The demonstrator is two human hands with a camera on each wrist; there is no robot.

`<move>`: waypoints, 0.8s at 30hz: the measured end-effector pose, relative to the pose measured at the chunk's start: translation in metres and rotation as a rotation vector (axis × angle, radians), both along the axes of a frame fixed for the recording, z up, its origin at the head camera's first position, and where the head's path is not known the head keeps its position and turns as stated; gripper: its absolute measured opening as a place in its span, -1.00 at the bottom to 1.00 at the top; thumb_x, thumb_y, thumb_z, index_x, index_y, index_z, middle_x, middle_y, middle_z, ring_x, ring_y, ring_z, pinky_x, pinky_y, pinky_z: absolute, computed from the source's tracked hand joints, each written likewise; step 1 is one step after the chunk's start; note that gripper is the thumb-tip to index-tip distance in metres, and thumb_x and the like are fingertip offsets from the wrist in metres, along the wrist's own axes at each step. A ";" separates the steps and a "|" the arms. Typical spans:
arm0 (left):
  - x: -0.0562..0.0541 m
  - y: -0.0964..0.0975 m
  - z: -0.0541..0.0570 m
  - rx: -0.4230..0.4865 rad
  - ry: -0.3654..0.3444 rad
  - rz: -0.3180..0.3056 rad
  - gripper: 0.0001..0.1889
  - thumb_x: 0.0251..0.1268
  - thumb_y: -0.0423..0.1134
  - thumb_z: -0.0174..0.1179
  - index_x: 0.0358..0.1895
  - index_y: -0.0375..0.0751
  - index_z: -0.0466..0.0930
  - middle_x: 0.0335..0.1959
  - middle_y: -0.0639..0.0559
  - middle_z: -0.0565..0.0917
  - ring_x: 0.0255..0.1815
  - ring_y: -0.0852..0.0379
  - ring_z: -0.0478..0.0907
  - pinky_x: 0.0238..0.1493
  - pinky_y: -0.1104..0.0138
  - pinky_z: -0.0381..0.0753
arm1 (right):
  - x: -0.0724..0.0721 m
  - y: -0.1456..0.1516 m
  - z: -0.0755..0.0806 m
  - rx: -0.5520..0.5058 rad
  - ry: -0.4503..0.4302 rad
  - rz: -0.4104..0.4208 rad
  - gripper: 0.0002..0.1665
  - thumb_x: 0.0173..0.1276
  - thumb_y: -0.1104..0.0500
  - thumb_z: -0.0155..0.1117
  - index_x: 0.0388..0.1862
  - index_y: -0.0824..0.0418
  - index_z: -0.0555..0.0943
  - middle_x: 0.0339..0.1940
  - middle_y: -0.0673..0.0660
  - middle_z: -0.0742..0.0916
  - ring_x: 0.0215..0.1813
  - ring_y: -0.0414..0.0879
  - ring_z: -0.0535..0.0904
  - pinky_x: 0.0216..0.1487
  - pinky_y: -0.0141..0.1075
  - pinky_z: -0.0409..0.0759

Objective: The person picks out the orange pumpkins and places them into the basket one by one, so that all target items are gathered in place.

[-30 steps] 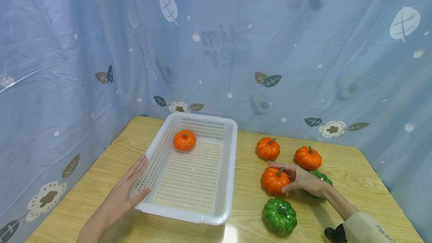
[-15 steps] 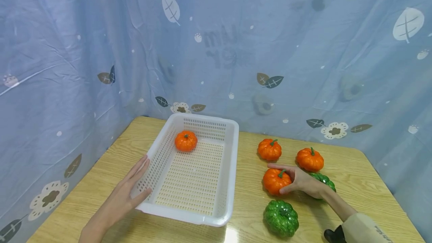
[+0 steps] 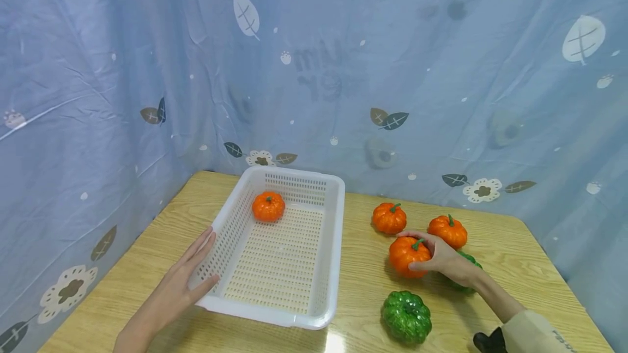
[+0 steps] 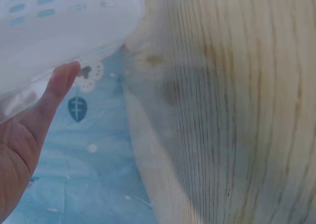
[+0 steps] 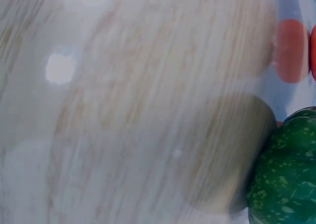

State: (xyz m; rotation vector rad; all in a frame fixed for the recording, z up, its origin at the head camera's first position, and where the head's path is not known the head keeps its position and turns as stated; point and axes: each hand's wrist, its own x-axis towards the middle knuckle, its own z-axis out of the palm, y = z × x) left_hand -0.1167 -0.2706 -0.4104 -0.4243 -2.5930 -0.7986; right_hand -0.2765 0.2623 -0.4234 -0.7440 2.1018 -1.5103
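Observation:
My right hand (image 3: 448, 260) grips a small orange pumpkin (image 3: 406, 256) with a green stem, thumb on its near side and fingers over the far side. The pumpkin appears slightly raised from the table. My left hand (image 3: 179, 282) lies along the left side of a white slotted plastic basket (image 3: 340, 238), fingers straight and touching the rim. In the left wrist view the thumb (image 4: 61, 78) meets the basket's wall (image 4: 74, 34). Inside the basket, at its far left, sits another orange pumpkin (image 3: 268, 206). The right wrist view leaves out the right hand.
Two more orange pumpkins, one at the back (image 3: 389, 218) and one farther right (image 3: 448, 231), stand on the wooden table (image 3: 510, 255). A green pumpkin (image 3: 406, 317) sits in front; a second one (image 3: 470, 259) is partly behind the right wrist. A blue patterned curtain (image 3: 314, 97) encloses the table.
My right hand has closed more firmly around the orange pumpkin and shifted it a little up and to the right in the head view. The left hand and basket stay put.

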 end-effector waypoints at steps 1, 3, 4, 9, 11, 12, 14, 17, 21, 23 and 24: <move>0.000 0.000 0.000 0.000 -0.001 0.001 -0.20 0.18 -0.25 0.32 0.45 -0.33 0.14 0.49 -0.18 0.13 0.45 0.45 -0.13 0.26 0.77 -0.18 | 0.000 0.000 0.001 0.006 0.009 -0.013 -0.27 0.29 0.33 0.28 0.41 0.33 0.24 0.29 0.18 0.47 0.15 -0.21 0.52 0.05 -0.24 0.59; 0.000 0.000 0.000 0.002 -0.004 0.002 -0.20 0.18 -0.24 0.32 0.46 -0.32 0.13 0.49 -0.18 0.13 0.45 0.45 -0.13 0.25 0.77 -0.18 | 0.001 -0.001 0.003 0.009 0.015 -0.026 -0.27 0.27 0.33 0.29 0.39 0.32 0.26 0.28 0.14 0.48 0.16 -0.21 0.51 0.05 -0.24 0.59; 0.000 0.000 0.000 0.003 -0.005 0.001 -0.20 0.18 -0.24 0.32 0.46 -0.32 0.13 0.49 -0.18 0.13 0.45 0.45 -0.14 0.25 0.77 -0.18 | 0.001 -0.001 0.004 0.015 0.021 -0.034 -0.27 0.26 0.33 0.30 0.39 0.31 0.28 0.28 0.13 0.48 0.16 -0.22 0.50 0.05 -0.25 0.59; 0.001 0.001 0.000 0.010 -0.002 -0.003 -0.20 0.17 -0.25 0.32 0.46 -0.32 0.13 0.50 -0.16 0.12 0.44 0.49 -0.16 0.25 0.77 -0.18 | 0.003 -0.004 0.009 0.018 0.055 -0.032 -0.29 0.26 0.33 0.30 0.39 0.27 0.32 0.33 0.29 0.43 0.15 -0.21 0.51 0.03 -0.22 0.60; 0.001 0.001 0.000 0.013 0.001 -0.005 -0.20 0.17 -0.26 0.32 0.46 -0.32 0.13 0.50 -0.15 0.12 0.43 0.51 -0.17 0.25 0.77 -0.18 | 0.004 -0.005 0.011 0.016 0.074 -0.034 -0.29 0.25 0.32 0.30 0.38 0.26 0.34 0.36 0.35 0.38 0.15 -0.21 0.52 0.02 -0.21 0.61; 0.001 0.001 0.000 0.014 0.001 -0.006 -0.20 0.17 -0.26 0.32 0.46 -0.32 0.13 0.50 -0.15 0.12 0.43 0.52 -0.17 0.25 0.77 -0.18 | 0.005 -0.005 0.013 0.013 0.077 -0.034 -0.29 0.25 0.32 0.31 0.39 0.26 0.33 0.37 0.36 0.36 0.14 -0.20 0.52 0.02 -0.20 0.61; 0.001 0.001 -0.001 0.014 0.001 -0.007 -0.20 0.17 -0.26 0.32 0.46 -0.31 0.13 0.50 -0.15 0.12 0.43 0.52 -0.17 0.25 0.77 -0.18 | 0.005 -0.007 0.015 0.001 0.062 -0.035 -0.27 0.24 0.34 0.32 0.39 0.29 0.32 0.37 0.34 0.36 0.12 -0.16 0.55 0.01 -0.17 0.62; 0.001 0.000 -0.001 0.015 0.003 -0.010 -0.20 0.17 -0.26 0.32 0.46 -0.32 0.13 0.50 -0.17 0.12 0.44 0.50 -0.17 0.26 0.77 -0.18 | 0.005 -0.009 0.018 -0.021 0.037 -0.035 -0.25 0.22 0.37 0.33 0.38 0.34 0.29 0.30 0.28 0.42 0.07 -0.08 0.58 -0.03 -0.12 0.64; 0.001 0.000 -0.001 0.021 -0.001 -0.011 -0.20 0.17 -0.26 0.31 0.45 -0.33 0.14 0.50 -0.17 0.11 0.44 0.48 -0.16 0.26 0.77 -0.18 | 0.005 -0.012 0.025 -0.026 0.065 -0.039 -0.25 0.21 0.37 0.33 0.38 0.34 0.29 0.28 0.24 0.45 0.08 -0.09 0.58 -0.04 -0.14 0.65; 0.001 0.000 0.000 0.024 -0.006 -0.012 -0.21 0.18 -0.26 0.31 0.45 -0.34 0.14 0.51 -0.16 0.10 0.44 0.47 -0.15 0.26 0.77 -0.18 | 0.004 -0.014 0.030 -0.023 0.080 -0.038 -0.25 0.21 0.37 0.34 0.37 0.32 0.30 0.28 0.26 0.45 0.08 -0.09 0.58 -0.04 -0.14 0.65; 0.001 0.000 0.000 0.025 -0.006 -0.014 -0.21 0.18 -0.26 0.31 0.45 -0.34 0.14 0.50 -0.16 0.11 0.45 0.46 -0.15 0.26 0.76 -0.18 | 0.004 -0.015 0.032 -0.018 0.082 -0.040 -0.25 0.21 0.36 0.34 0.37 0.31 0.30 0.29 0.27 0.44 0.07 -0.08 0.58 -0.04 -0.14 0.65</move>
